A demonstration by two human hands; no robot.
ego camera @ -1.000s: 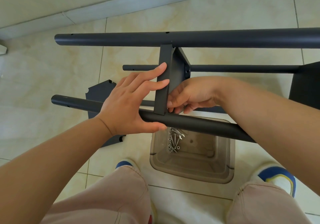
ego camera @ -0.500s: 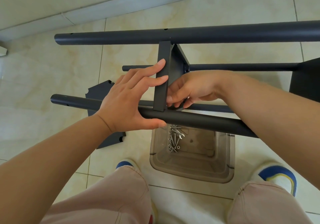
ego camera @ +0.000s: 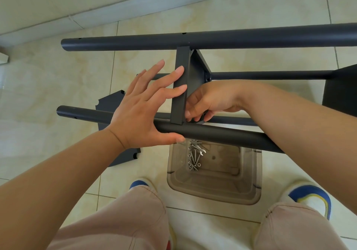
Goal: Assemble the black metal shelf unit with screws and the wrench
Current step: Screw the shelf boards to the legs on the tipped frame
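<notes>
The black shelf frame lies on its side over the tiled floor, the left hand spread flat against its upright shelf panel with thumb on the near tube, the right hand curled at the panel's lower corner, what it pinches is hidden, above a clear plastic bin holding loose screws and a small wrench.

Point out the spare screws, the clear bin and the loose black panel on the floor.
spare screws (ego camera: 194,157): head view, middle of the pile.
clear bin (ego camera: 257,174): head view, its right wall.
loose black panel (ego camera: 111,101): head view, its upper part, left of the left hand (ego camera: 143,112).
</notes>
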